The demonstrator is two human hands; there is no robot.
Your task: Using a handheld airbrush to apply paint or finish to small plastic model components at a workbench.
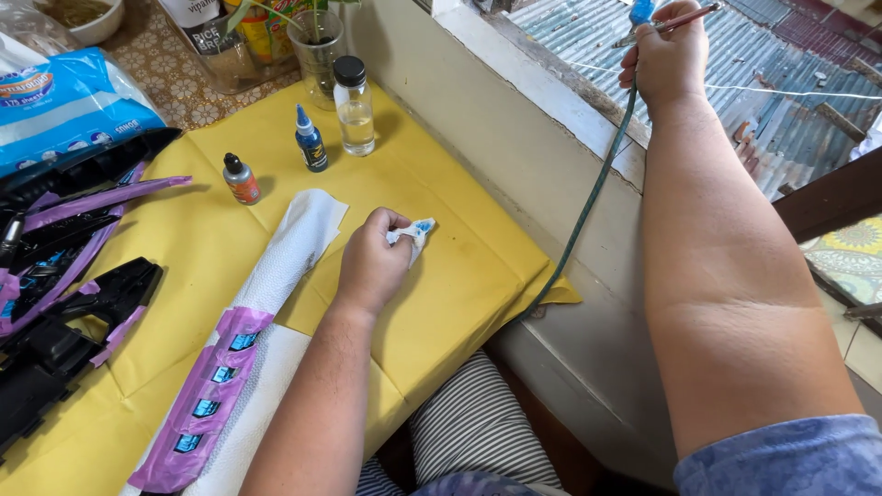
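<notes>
My right hand (pixel 669 57) grips an airbrush (pixel 663 20) out over the window sill, its tip cut off by the frame edge, the green hose (pixel 588 197) trailing down. My left hand (pixel 375 260) clenches a blue-stained tissue wad (pixel 412 233) on the yellow-covered counter (pixel 459 276), near a paper towel (pixel 289 248).

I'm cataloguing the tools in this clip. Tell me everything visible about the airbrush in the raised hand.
The airbrush is a slim metallic pen-shaped tool with a reddish tail end and a blue part near its top. The right hand grips it, held out beyond the window sill over a corrugated roof. A thin teal hose hangs from it, running down past the sill toward the yellow table cover's edge.
</notes>
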